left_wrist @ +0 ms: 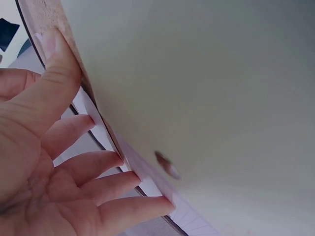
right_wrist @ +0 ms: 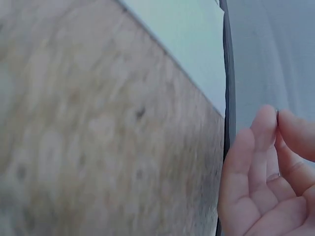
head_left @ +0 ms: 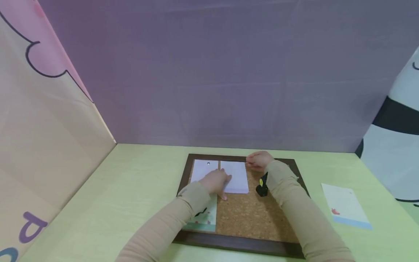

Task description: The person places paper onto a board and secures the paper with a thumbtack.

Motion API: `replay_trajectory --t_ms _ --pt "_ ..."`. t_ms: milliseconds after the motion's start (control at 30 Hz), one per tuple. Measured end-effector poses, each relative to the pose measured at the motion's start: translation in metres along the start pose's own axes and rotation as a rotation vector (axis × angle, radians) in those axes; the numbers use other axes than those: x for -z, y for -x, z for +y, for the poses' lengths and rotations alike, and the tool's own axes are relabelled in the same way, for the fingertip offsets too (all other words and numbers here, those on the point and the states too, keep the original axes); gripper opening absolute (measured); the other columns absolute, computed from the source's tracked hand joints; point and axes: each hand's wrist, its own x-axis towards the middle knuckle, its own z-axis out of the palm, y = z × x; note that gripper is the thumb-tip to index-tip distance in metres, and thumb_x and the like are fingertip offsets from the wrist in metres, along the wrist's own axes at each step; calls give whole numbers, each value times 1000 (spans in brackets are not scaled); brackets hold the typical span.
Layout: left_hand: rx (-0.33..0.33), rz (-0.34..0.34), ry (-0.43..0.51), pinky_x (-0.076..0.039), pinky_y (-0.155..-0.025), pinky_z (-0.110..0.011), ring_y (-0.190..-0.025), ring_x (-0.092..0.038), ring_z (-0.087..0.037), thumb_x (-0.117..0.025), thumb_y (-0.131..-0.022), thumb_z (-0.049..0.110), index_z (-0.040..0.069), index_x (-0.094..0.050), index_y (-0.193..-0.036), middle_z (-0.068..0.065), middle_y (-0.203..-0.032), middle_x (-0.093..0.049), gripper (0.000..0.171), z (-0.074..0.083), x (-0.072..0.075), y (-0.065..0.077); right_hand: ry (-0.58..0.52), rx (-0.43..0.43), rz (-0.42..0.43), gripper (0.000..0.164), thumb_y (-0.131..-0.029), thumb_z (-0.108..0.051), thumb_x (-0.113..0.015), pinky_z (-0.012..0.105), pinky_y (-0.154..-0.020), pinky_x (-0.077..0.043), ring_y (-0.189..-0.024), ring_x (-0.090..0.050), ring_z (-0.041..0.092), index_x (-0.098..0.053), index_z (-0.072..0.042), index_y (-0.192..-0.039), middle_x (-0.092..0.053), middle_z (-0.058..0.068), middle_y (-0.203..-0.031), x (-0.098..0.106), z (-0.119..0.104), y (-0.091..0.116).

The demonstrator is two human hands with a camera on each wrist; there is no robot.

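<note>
A cork board (head_left: pixel 258 218) with a dark wooden frame lies on the table. My left hand (head_left: pixel 216 181) rests with spread fingers on a white sheet of paper (head_left: pixel 236 178) on the board; in the left wrist view the fingers (left_wrist: pixel 133 209) reach along the sheet's edge. Left of it, another sheet (head_left: pixel 201 169) carries a silver thumbtack (head_left: pixel 208 163) near its top. My right hand (head_left: pixel 260 161) is by the top edge of the board, right of the white sheet. Between thumb and forefinger it pinches a small thumbtack (right_wrist: pixel 277 118), seen edge-on.
A loose sheet (head_left: pixel 345 205) with a blue bottom band and a red print lies on the table (head_left: pixel 144 182) right of the board. A green-edged sheet (head_left: pixel 204 227) lies at the board's lower left. A grey-purple cloth wall (head_left: pixel 229 80) rises behind.
</note>
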Motion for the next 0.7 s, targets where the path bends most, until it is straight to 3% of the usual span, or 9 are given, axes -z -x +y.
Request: replay_trajectory --t_ms 200,400,500,600,633,700 --pt "-1 2 12 -32 -112 -38 -134 -38 -36 -82 -70 31 12 -45 -140 -20 -145 -40 82 1 0 1 -12 -23 -46 30 -93 0 -50 20 -66 -52 -63 -58 4 -49 12 -120 -61 -4 -71 -6 0 -4" --pt "0 -6 6 -33 -111 -38 -134 -39 -36 -82 -70 32 13 -45 -140 -21 -146 -39 82 1 -1 2 -32 -29 -50 15 -92 1 -53 19 -62 -51 -60 -57 3 -58 3 -106 -61 -6 -66 -12 1 -4" --pt "0 -4 4 -33 -111 -38 -134 -39 -35 -82 -70 32 13 -46 -140 -20 -146 -40 82 0 -1 2 -4 -42 -35 20 -92 -1 -54 22 -69 -53 -63 -58 4 -58 5 -111 -63 -6 -70 -17 1 -9" --pt "-2 -5 -4 -33 -111 -38 -134 -39 -35 -82 -70 33 12 -45 -140 -19 -145 -41 82 -1 -1 2 15 -56 -25 26 -91 -4 -59 28 -77 -54 -67 -60 7 -57 5 -116 -65 -2 -75 -21 11 -29" --pt "-3 -3 -5 -33 -111 -38 -134 -39 -35 -82 -70 33 12 -45 -140 -19 -145 -41 82 -2 -2 2 -11 -30 -53 25 -88 -7 -64 29 -75 -54 -67 -60 8 -61 3 -111 -66 -1 -75 -18 23 -46" --pt "-5 -2 -8 -33 -111 -38 -134 -39 -35 -82 -70 33 12 -45 -140 -19 -145 -41 82 -2 -2 2 -30 -30 -59 23 -86 -7 -67 32 -78 -55 -68 -61 9 -62 2 -107 -68 2 -79 -20 30 -58"
